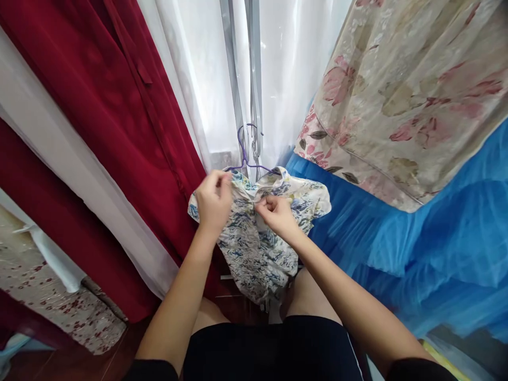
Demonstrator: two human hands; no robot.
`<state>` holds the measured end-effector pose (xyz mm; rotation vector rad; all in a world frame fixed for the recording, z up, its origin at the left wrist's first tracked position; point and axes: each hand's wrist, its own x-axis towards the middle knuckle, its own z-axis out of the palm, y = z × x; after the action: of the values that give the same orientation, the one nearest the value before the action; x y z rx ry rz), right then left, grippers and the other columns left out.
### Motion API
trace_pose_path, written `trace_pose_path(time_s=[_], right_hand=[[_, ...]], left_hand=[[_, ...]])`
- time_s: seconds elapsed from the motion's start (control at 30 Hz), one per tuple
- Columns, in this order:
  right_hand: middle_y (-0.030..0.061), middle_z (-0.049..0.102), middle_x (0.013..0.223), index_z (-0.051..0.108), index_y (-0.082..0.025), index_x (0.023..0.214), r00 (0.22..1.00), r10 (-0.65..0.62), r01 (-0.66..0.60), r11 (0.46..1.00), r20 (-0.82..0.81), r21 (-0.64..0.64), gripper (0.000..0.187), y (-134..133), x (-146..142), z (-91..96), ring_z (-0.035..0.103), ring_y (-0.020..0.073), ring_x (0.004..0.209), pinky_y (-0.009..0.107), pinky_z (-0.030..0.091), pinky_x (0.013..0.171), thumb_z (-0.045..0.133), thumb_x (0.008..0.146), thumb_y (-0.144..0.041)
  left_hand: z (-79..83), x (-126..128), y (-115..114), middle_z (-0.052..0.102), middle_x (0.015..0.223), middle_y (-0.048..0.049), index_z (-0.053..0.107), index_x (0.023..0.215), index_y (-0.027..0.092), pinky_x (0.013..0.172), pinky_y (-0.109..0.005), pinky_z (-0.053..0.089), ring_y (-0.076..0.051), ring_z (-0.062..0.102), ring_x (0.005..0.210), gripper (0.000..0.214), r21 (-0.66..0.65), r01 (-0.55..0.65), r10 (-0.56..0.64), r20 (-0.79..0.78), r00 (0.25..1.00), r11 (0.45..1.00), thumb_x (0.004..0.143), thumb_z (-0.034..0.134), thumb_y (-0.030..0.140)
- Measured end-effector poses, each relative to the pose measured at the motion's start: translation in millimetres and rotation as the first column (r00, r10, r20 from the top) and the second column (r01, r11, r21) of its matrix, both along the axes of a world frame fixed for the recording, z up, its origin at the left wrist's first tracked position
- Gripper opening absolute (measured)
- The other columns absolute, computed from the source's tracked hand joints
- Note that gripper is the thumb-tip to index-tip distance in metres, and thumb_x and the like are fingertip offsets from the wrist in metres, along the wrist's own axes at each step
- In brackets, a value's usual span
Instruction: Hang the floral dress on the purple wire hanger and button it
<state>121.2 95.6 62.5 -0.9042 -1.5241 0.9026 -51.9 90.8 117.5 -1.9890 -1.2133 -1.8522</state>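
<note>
A short-sleeved white shirt [254, 254] with a blue and yellow print hangs in front of me on a purple wire hanger [245, 159]. My right hand [278, 214] pinches the shirt's front edge just below the collar, thumb against curled fingers. Over the shirt's left shoulder, beside the collar, is my left hand [214, 203]. Its fingers are curled together and slightly blurred; whatever they may hold is hidden. Below the hands, the shirt hangs down between my knees.
Red curtain-like cloth [159, 132] hangs close on the left, with white cloth [99, 180] beside it. Floral fabric [397, 106] and ruffled blue fabric [416, 248] hang at the right. Grey straps [256, 63] run down above the hanger, before a white curtain [202, 63].
</note>
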Motion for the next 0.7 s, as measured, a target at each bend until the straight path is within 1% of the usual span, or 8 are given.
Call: trace_pose_path(time_s=[0.07,0.13,0.23,0.3,0.4,0.5,0.6,0.7], right_hand=[[-0.0053,0.044,0.049,0.049,-0.022,0.057,0.999,0.015,-0.015,1.0,0.034,-0.02,0.022,-1,-1,-11.2,0.037,0.0092,0.045,0.024,0.025,0.047,0.059,0.074,-0.029],[-0.0052,0.045,0.049,0.048,-0.022,0.056,0.997,0.048,-0.047,0.998,0.054,-0.033,0.021,-5,0,-18.7,0.037,0.0093,0.046,0.024,0.026,0.047,0.058,0.074,-0.028],[-0.0052,0.047,0.049,0.05,-0.021,0.057,0.989,0.103,-0.099,0.994,0.103,-0.042,0.019,-10,0,-23.2,0.04,0.0098,0.046,0.023,0.028,0.048,0.057,0.074,-0.025],[-0.0056,0.047,0.049,0.052,-0.021,0.058,0.984,0.122,-0.118,0.992,0.128,-0.036,0.017,-13,0,-23.9,0.04,0.0097,0.047,0.023,0.029,0.048,0.057,0.073,-0.023],[-0.0062,0.046,0.048,0.051,-0.021,0.058,0.988,0.138,-0.132,0.988,0.071,-0.075,0.017,-17,3,-25.4,0.039,0.0094,0.046,0.022,0.028,0.047,0.057,0.073,-0.023],[-0.0059,0.047,0.046,0.05,-0.021,0.057,0.991,0.135,-0.136,0.978,-0.02,-0.157,0.018,-20,18,-33.1,0.039,0.0098,0.044,0.023,0.028,0.046,0.056,0.074,-0.025],[-0.005,0.05,0.046,0.055,-0.02,0.058,0.995,0.094,-0.1,0.972,-0.037,-0.212,0.018,-24,41,-50.7,0.041,0.0105,0.044,0.023,0.031,0.047,0.055,0.075,-0.026],[-0.0044,0.05,0.045,0.055,-0.02,0.056,0.997,0.08,-0.079,0.965,-0.003,-0.251,0.021,-31,69,-75.0,0.041,0.0106,0.043,0.024,0.031,0.046,0.054,0.076,-0.026]], left_hand=[[-2.9,-33,19,0.061,0.072,0.0006,0.063,0.083,0.016,0.068,-0.022,0.042,-0.013,0.058,0.07,0.029,-0.012,-0.04,0.042,0.177,0.983,0.999,0.101,0.054,0.037],[-14.1,-69,43,0.059,0.071,0.0009,0.061,0.079,0.016,0.067,-0.022,0.042,-0.012,0.056,0.068,0.031,-0.013,-0.058,0.059,0.353,0.934,0.998,0.1,0.053,0.037],[-44.9,-111,75,0.053,0.07,0.0029,0.057,0.075,0.015,0.068,-0.021,0.04,-0.01,0.049,0.068,0.031,-0.109,-0.055,0.112,0.633,0.766,0.993,0.097,0.055,0.036],[-70.5,-122,88,0.048,0.067,0.0043,0.053,0.074,0.016,0.066,-0.021,0.038,-0.01,0.045,0.064,0.032,-0.172,-0.022,0.139,0.705,0.696,0.985,0.097,0.053,0.039],[-110.1,-110,95,0.044,0.064,0.0059,0.048,0.072,0.018,0.062,-0.022,0.036,-0.009,0.04,0.059,0.035,-0.261,0.065,0.156,0.738,0.657,0.963,0.095,0.052,0.044],[-147.9,-78,87,0.046,0.062,0.0052,0.046,0.071,0.019,0.061,-0.024,0.038,-0.009,0.042,0.057,0.04,-0.359,0.201,0.158,0.756,0.636,0.911,0.09,0.056,0.052],[-179.5,-45,63,0.05,0.06,0.003,0.051,0.07,0.018,0.059,-0.025,0.04,-0.012,0.046,0.056,0.046,-0.447,0.364,0.113,0.743,0.66,0.817,0.08,0.065,0.06],[-192.9,-19,32,0.053,0.06,0.0007,0.056,0.067,0.016,0.058,-0.026,0.04,-0.013,0.049,0.058,0.051,-0.495,0.483,0.006,0.702,0.712,0.722,0.073,0.073,0.064]])
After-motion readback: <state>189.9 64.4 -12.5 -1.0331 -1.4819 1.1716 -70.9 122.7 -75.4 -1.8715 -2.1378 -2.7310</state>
